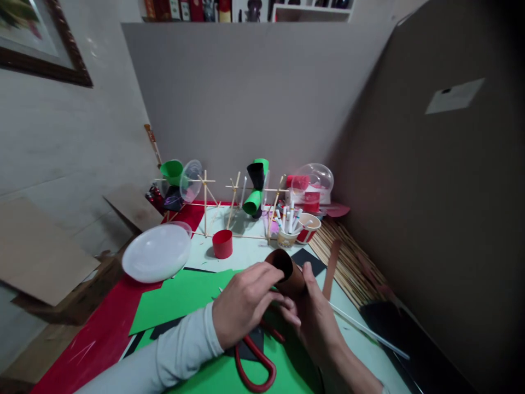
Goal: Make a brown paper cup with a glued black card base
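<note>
A brown tube, seemingly of rolled paper (297, 283), is tilted with its dark open end toward the upper left. My right hand (322, 314) is closed around its right side, thumb on top. The fingers of my left hand (244, 303) pinch the near left rim. Below my hands lie scissors with dark red handles (269, 375), on green paper (180, 298) and a dark piece. Beyond the tube stands a short red paper ring (222, 244). A thin white stick (369, 331) lies right of my right hand.
Behind stands a stick frame (205, 213) carrying green and black paper cones (256, 176). White paper rolls fill a paper cup (287, 239) beside a red-striped cup (308, 227). A white plastic lid (158, 253) lies left; wooden sticks (348, 262) lie along the right panel.
</note>
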Action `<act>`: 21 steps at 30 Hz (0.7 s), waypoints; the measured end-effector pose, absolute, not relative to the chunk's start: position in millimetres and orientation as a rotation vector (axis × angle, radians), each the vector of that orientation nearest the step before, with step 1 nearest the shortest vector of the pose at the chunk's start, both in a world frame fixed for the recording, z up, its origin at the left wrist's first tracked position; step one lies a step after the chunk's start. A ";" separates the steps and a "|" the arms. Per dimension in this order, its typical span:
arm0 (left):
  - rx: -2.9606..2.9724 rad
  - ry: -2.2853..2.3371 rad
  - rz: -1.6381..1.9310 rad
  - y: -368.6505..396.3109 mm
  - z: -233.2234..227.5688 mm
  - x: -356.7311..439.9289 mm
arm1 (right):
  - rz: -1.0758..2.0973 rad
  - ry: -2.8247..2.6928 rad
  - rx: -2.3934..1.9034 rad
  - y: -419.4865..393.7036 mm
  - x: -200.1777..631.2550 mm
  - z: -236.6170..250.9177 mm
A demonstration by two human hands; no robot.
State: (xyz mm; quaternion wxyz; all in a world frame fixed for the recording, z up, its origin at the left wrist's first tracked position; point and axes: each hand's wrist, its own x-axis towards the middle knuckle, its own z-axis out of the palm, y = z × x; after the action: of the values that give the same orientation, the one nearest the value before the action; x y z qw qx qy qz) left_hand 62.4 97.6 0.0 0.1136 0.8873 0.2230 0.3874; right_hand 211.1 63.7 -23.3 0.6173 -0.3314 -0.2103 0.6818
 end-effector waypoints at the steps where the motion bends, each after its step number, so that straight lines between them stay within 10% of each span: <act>1: 2.606 0.631 1.126 100.4 1.9 59.6 | 1.580 -0.462 -0.768 64.3 211.9 -22.4; 21: 2.658 0.663 1.026 106.4 21.8 47.5 | 1.742 -0.523 -0.678 60.8 215.6 -30.3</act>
State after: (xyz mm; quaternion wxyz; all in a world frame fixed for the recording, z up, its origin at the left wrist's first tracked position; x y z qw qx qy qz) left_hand 47.5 106.4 21.8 0.1079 0.9034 0.2254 0.3486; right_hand 215.6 60.8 -30.3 0.5649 -0.2881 -0.2223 0.7406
